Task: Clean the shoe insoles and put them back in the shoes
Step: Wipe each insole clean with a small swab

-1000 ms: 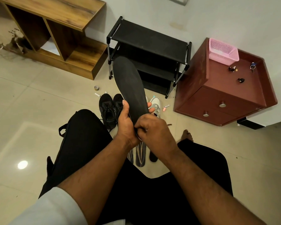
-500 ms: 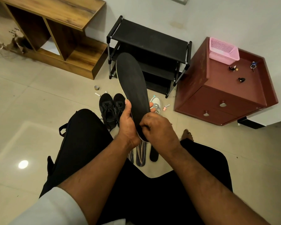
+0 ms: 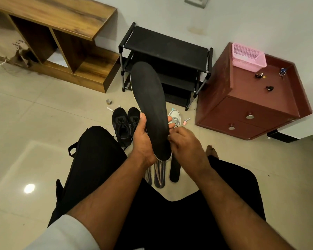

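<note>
Head view: a black insole (image 3: 150,109) was held upright above the lap, heel end near, toe end far. It was gripped at its lower left edge by the left hand (image 3: 143,139), thumb on the front face and fingertips showing past the right edge. The right hand (image 3: 186,143), blurred, was at the insole's lower right edge; whether it pinched the edge could not be told. On the floor below, three more insoles (image 3: 159,175) were laid, with black sneakers (image 3: 125,123) to the left and a white sneaker (image 3: 175,118) behind. Farther off, a black shoe rack (image 3: 170,51) was placed against the wall.
</note>
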`<state>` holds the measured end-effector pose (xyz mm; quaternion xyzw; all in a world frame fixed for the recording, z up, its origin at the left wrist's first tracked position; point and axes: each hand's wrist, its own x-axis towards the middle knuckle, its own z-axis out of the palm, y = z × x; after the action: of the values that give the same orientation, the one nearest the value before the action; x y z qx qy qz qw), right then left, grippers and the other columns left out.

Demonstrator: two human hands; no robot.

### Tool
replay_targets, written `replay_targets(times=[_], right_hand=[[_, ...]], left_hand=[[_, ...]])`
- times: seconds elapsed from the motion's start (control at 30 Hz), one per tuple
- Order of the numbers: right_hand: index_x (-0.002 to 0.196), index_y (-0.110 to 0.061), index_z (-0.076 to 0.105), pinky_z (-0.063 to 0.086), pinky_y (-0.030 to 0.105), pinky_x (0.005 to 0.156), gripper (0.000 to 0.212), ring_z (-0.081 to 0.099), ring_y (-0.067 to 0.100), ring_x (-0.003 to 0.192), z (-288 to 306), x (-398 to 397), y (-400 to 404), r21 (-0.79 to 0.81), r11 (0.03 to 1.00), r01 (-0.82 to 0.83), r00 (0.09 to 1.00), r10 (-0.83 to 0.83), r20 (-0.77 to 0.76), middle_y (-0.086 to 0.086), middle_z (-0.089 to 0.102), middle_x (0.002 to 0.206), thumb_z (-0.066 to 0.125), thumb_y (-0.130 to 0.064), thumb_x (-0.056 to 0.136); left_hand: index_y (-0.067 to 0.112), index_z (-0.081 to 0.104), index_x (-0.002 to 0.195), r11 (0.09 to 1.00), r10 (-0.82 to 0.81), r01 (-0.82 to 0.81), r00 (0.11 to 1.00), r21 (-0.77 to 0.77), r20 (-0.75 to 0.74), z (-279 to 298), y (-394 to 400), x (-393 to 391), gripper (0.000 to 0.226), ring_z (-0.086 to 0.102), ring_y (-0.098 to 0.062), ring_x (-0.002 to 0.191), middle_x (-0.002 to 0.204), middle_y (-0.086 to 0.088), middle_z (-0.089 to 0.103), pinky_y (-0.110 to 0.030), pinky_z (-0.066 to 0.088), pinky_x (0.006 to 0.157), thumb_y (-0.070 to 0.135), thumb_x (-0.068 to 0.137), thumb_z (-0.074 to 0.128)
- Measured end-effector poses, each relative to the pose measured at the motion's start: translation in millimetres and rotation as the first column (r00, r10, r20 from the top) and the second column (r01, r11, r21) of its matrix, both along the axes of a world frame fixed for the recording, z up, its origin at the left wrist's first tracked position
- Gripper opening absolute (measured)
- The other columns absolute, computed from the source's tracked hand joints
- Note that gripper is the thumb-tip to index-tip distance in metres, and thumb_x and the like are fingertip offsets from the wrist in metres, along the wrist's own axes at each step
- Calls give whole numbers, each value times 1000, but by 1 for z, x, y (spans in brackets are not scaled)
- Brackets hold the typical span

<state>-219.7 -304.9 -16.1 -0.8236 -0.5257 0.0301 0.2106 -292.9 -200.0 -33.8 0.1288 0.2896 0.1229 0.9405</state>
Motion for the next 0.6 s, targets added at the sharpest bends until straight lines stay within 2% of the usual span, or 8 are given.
replay_targets(times=[0.07, 0.13, 0.2, 0.27, 0.3, 0.33, 0.47, 0.6], right_hand=[[88, -9, 69, 41, 7, 75, 10, 55, 11, 81, -4, 11, -9, 25, 982, 189, 978, -185, -94, 1, 60, 89, 65, -1, 83], [83, -14, 70, 42, 5, 73, 12, 58, 5, 78, 0, 12, -15, 108, 896, 431, 858, -370, -355, -4, 64, 86, 68, -3, 81], [79, -19, 70, 51, 16, 71, 13, 63, 6, 83, 8, 2, -14, 42, 790, 611, 600, -428, -676, -8, 68, 84, 70, -6, 81], [82, -12, 70, 59, 33, 72, 11, 66, 15, 89, 12, -8, -9, -78, 739, 669, 260, -332, -907, -1, 70, 88, 68, -1, 82], [84, -9, 70, 59, 41, 71, 11, 67, 20, 91, 13, -11, -8, -115, 733, 670, 144, -281, -949, 3, 70, 92, 67, 1, 82], [83, -8, 70, 59, 44, 70, 11, 67, 23, 91, 14, -13, -7, -128, 739, 662, 108, -263, -959, 5, 70, 94, 66, 2, 82], [79, -13, 73, 53, 18, 56, 12, 66, 4, 75, 15, -11, -8, -58, 792, 607, 368, -345, -863, -6, 70, 80, 70, -1, 81], [79, -15, 73, 50, 13, 56, 13, 65, -1, 71, 17, -10, -16, -39, 860, 509, 432, -294, -852, -9, 70, 76, 71, -2, 80]], left_hand=[[-3, 55, 134, 1000, 21, -21, 1000, -3, 9, -1, 1, 1, 93, 64, -23, 91, 106, -15, 64, -37, 51, 84, 76, 87, 39], [-5, 57, 129, 1000, 27, -27, 999, -7, 38, -1, 1, 2, 93, 62, -22, 87, 103, -16, 63, -35, 50, 84, 76, 87, 39], [-2, 62, 122, 999, 26, -27, 999, 22, 40, 0, 0, 4, 94, 62, -22, 85, 96, -16, 64, -35, 50, 85, 80, 85, 35], [-1, 64, 120, 996, 42, -42, 999, 79, 10, -1, -1, 4, 97, 65, -24, 85, 93, -17, 68, -37, 51, 87, 82, 84, 28], [0, 64, 121, 995, 46, -46, 999, 90, 4, -2, -2, 4, 96, 67, -24, 85, 93, -17, 69, -38, 52, 88, 81, 85, 27], [0, 64, 121, 994, 50, -50, 999, 95, 2, -2, -3, 5, 92, 67, -24, 85, 93, -17, 69, -39, 52, 90, 78, 87, 30], [-1, 64, 123, 989, 39, -33, 999, 147, -35, 2, -5, 1, 77, 63, -31, 104, 109, -22, 68, -48, 41, 110, 64, 85, 48], [-2, 71, 114, 984, 167, -169, 985, 61, 35, 6, 19, -10, 82, 62, -32, 118, 117, -20, 68, -42, 45, 106, 70, 86, 43]])
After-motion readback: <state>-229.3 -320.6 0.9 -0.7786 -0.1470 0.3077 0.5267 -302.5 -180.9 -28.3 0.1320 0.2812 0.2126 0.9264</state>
